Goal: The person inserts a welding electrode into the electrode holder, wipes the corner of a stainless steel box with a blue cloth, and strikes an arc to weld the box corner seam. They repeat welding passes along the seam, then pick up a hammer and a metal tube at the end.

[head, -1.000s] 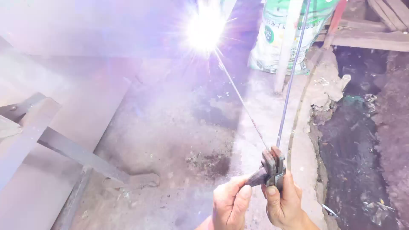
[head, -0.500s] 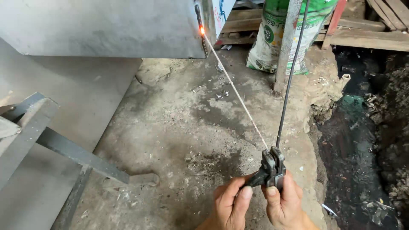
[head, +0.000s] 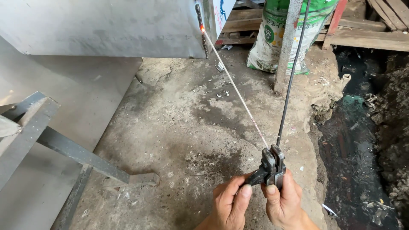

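Two bare hands grip a welding electrode holder low in the frame, seen from above. At far left, a grey steel frame (head: pixel 64 149) slants over the concrete floor (head: pixel 179 127). Above it runs a flat grey steel panel (head: pixel 106 25), its right edge marked by a dark vertical weld seam (head: pixel 200 25). The left hand (head: pixel 228 206) is closed on the holder's lever, thumb on top. Just beside it, touching the same tool, the right hand (head: pixel 283 204) is wrapped tight around the holder (head: pixel 269 168). From the holder a thin rod (head: pixel 238 96) slants up and left, well away from the hands, its glowing orange tip at the seam. No arc shows, so the work looks paused between welds; striking again would seem to call for a steady tip right on the seam. A dark cable (head: pixel 292 72) rises from the holder. Right of it stand a post (head: pixel 287 47), a green and white sack (head: pixel 268 42), then dark wet ground (head: pixel 366 140).
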